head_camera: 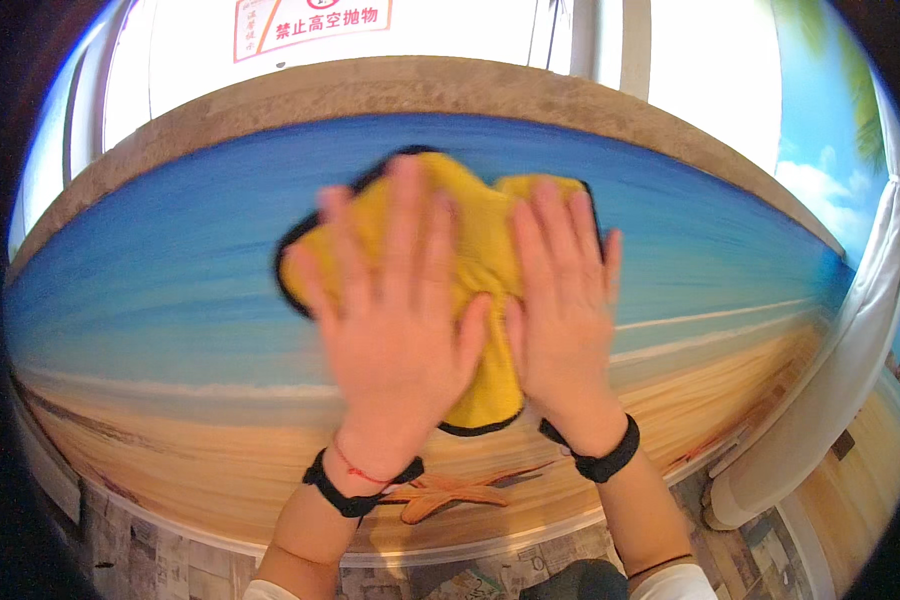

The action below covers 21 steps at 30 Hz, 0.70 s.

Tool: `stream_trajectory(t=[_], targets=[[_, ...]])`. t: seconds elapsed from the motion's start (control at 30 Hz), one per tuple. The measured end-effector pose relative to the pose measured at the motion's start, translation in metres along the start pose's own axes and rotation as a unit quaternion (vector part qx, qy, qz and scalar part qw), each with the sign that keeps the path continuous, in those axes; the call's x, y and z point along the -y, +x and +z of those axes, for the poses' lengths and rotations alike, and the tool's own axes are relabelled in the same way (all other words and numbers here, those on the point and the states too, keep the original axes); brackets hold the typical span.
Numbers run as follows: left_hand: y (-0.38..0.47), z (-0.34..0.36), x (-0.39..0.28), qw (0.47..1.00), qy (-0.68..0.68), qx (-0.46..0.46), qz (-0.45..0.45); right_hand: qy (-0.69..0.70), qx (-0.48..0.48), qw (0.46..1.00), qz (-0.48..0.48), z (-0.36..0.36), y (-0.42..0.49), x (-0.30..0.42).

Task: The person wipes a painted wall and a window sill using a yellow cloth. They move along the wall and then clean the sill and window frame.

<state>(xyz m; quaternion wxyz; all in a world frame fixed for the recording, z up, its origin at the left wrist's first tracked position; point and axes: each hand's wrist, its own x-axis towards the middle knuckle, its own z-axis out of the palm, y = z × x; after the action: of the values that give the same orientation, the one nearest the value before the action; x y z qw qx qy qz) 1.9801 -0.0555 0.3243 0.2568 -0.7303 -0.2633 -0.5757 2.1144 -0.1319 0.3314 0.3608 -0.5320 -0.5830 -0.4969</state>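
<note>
A yellow cloth [487, 225] with black edging lies spread against a wall panel [195, 300] painted with sea, sand and a starfish. My left hand [394, 322] presses flat on the cloth's left part, its fingers spread and slightly blurred. On the right part rests my right hand [566, 300], palm down, with its little finger beyond the black edge. The cloth's lower corner hangs between the two wrists. Both wrists wear black bands, and the left one also has a thin red string.
Above the painted panel runs a brown stone-like sill [450, 82], with bright windows behind it and a sign bearing writing [315, 26]. A tied white curtain [832, 405] hangs at the right. Patterned flooring [195, 547] shows along the bottom.
</note>
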Motion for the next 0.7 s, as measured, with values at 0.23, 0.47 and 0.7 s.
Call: stream_trajectory(t=[0.23, 0.47, 0.7], targets=[[0.041, 0.008, -0.045, 0.957, -0.161, -0.002, 0.241, -0.062, -0.137, 0.988, 0.037, -0.026, -0.010, -0.054], [0.129, -0.044, -0.036, 0.930, -0.150, -0.251, 0.224, -0.038, -0.229, 0.969, -0.080, -0.077, 0.099, -0.062], [0.159, -0.051, -0.014, 0.981, -0.037, -0.034, 0.189, 0.092, 0.042, 0.995, -0.003, -0.101, 0.141, -0.103]])
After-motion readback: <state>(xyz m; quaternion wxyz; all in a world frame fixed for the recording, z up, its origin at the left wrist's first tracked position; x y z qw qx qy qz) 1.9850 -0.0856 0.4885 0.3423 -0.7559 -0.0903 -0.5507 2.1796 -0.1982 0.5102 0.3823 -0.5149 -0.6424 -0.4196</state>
